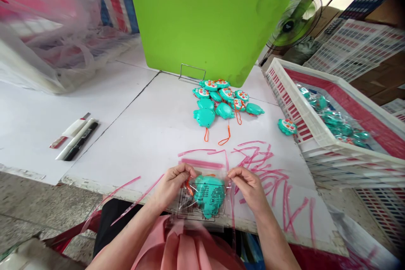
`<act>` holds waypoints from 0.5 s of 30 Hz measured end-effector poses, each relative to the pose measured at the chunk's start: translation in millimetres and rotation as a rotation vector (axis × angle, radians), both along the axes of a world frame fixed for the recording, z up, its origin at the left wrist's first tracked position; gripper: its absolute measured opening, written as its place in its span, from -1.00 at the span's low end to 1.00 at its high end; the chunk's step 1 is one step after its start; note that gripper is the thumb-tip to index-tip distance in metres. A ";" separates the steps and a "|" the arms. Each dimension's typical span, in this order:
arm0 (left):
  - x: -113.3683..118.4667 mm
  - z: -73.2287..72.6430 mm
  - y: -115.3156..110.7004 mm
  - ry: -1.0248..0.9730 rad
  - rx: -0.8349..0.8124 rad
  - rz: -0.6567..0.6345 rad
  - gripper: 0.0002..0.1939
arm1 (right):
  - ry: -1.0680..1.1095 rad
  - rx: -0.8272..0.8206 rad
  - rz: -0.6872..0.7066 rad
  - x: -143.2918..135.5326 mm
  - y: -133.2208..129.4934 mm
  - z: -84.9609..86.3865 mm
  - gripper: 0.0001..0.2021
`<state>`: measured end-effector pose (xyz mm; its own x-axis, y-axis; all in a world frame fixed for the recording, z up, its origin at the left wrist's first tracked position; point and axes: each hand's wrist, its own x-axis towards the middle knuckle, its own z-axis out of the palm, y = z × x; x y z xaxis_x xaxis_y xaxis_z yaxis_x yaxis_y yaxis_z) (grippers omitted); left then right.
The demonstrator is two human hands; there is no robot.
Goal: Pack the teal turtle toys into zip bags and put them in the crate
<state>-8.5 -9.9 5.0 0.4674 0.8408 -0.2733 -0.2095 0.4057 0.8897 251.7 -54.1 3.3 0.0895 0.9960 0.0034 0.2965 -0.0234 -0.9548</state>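
Observation:
A teal toy (209, 196) with an orange cord lies inside a clear plastic bag (202, 216) with printed text, at the table's front edge. My left hand (177, 181) pinches the bag's upper left corner. The upper right corner is between the thumb and fingers of my right hand (245, 181). Beyond the hands, several teal toys (205, 117) are heaped on the white table (126, 135), some showing white faces with coloured dots, some with orange loops. One more toy (287, 126) sits apart at the right, beside a crate.
A white crate (310, 147) at the right holds bagged teal toys. Pink strips (286, 202) are scattered by my right hand. Pens (81, 140) and a cutter lie at the left. A green board (205, 17) stands behind, with a fan (287, 26) beyond it.

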 end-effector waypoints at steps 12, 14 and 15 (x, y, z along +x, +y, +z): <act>-0.8 4.5 0.8 0.063 0.041 -0.017 -0.84 | -0.040 -0.024 0.003 -1.5 -1.2 3.3 -0.85; -1.2 4.0 0.6 0.048 0.035 -0.013 -0.84 | -0.034 -0.038 0.017 -0.9 -1.6 2.9 -0.85; -1.4 4.0 0.6 0.040 0.031 -0.011 -0.84 | -0.024 -0.047 0.026 -0.7 -1.9 3.0 -0.85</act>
<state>-9.9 -9.3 9.0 0.4660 0.8439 -0.2659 -0.1688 0.3798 0.9095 251.0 -56.0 6.3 0.0640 0.9971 -0.0415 0.3200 -0.0599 -0.9455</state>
